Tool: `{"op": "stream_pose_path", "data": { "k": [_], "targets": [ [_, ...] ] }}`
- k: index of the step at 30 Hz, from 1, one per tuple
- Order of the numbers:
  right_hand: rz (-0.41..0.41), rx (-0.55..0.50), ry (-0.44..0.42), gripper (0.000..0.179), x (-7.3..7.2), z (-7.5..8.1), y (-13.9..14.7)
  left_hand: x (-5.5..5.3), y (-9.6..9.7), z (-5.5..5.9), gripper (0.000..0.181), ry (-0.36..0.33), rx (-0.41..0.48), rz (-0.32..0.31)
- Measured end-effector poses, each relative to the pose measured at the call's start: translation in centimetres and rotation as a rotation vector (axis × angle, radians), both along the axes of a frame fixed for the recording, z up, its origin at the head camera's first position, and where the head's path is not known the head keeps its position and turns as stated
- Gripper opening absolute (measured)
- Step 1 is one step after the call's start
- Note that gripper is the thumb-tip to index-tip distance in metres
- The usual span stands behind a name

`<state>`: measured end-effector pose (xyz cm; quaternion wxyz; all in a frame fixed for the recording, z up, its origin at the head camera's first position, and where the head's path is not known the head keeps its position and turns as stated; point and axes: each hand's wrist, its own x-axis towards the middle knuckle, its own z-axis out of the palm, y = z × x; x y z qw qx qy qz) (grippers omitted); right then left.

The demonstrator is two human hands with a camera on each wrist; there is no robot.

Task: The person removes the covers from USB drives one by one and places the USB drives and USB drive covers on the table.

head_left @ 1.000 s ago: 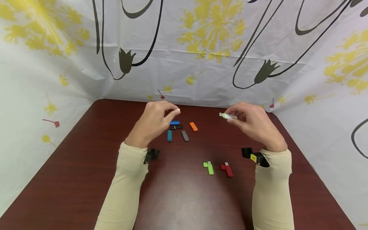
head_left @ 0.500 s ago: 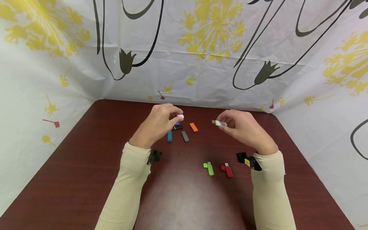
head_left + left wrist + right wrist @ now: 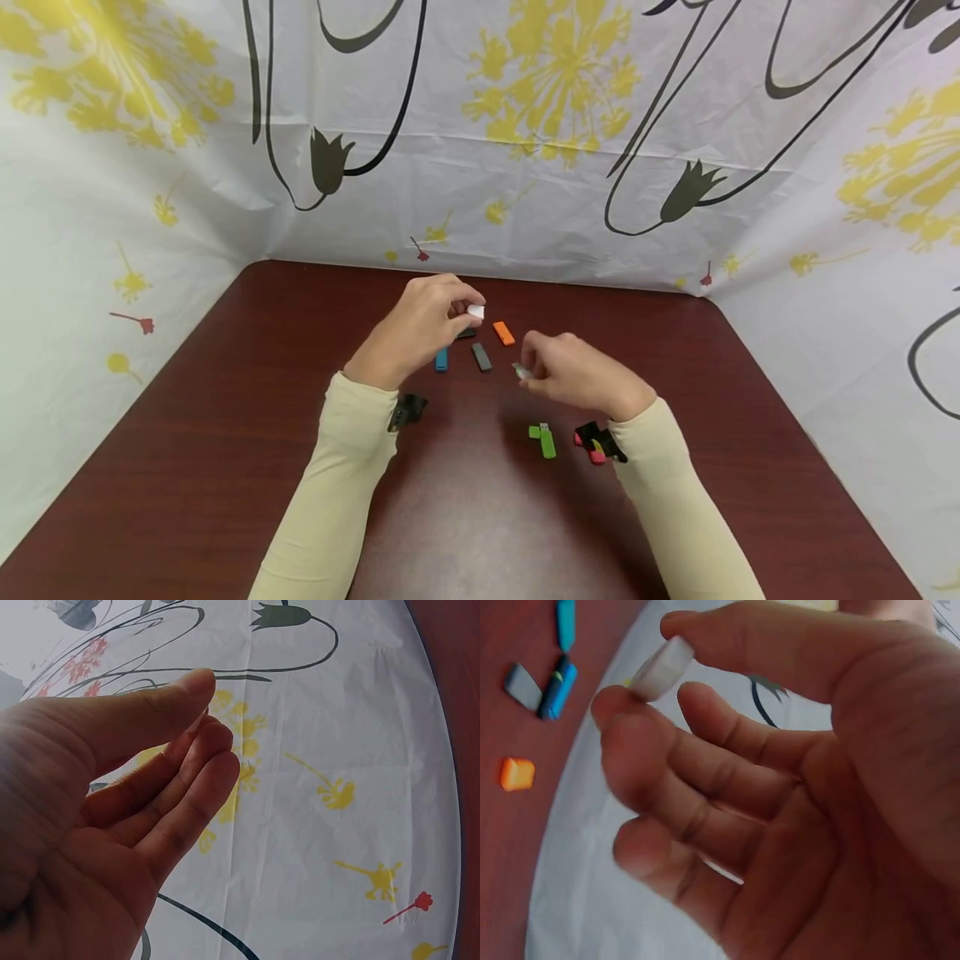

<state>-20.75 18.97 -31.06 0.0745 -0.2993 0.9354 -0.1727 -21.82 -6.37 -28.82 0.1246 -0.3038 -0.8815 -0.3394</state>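
Note:
Over the far half of the table, my left hand (image 3: 427,321) pinches a small white cap (image 3: 476,311) between thumb and fingertips. In the left wrist view the thumb and fingers mostly hide it. To the right and a little nearer, my right hand (image 3: 573,371) pinches a white USB stick (image 3: 521,372) with a green trim, its plug end pointing left. The right wrist view shows the stick's white body (image 3: 662,670) between thumb and forefinger. Below the right hand lies a green USB stick (image 3: 547,442) with its cap off beside it.
A red USB stick (image 3: 597,457) is partly covered by the right wrist strap. Between and beyond the hands lie orange (image 3: 503,333), grey (image 3: 482,357), teal (image 3: 441,360) and black (image 3: 467,332) sticks. A patterned white sheet (image 3: 480,167) borders the table.
My right hand has moved left and nearer with the white USB stick, lowering in view. The left hand, still pinching the cap, has shifted slightly right and down.

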Motion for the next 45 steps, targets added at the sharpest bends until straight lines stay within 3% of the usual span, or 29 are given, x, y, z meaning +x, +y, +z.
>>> {"op": "stream_pose_path", "data": {
  "k": [7, 12, 17, 25, 33, 45],
  "targets": [
    [0.047, 0.137, -0.181, 0.01, 0.0, -1.9, -2.1, -0.2, -0.1, -0.1, 0.019, 0.009, 0.01, -0.002],
    [-0.008, 0.203, -0.305, 0.027, 0.2, -3.2, -3.1, -0.2, -0.1, -0.1, 0.019, 0.012, 0.021, -0.007],
    [0.004, 0.274, -0.312, 0.049, 0.3, -4.0, -4.0, -0.2, 0.0, -0.1, 0.019, 0.0, 0.013, -0.003],
    [0.026, 0.33, -0.343, 0.04, -0.4, -6.0, -4.4, -0.2, 0.1, 0.0, 0.019, -0.021, -0.003, 0.003],
    [-0.042, 0.34, -0.372, 0.035, 0.7, -5.0, -5.2, -0.1, 0.2, 0.1, 0.018, -0.018, -0.007, 0.006],
    [-0.053, 0.339, -0.373, 0.034, 0.6, -5.4, -5.3, -0.1, 0.3, 0.0, 0.018, -0.027, -0.017, 0.013]
  ]
}}
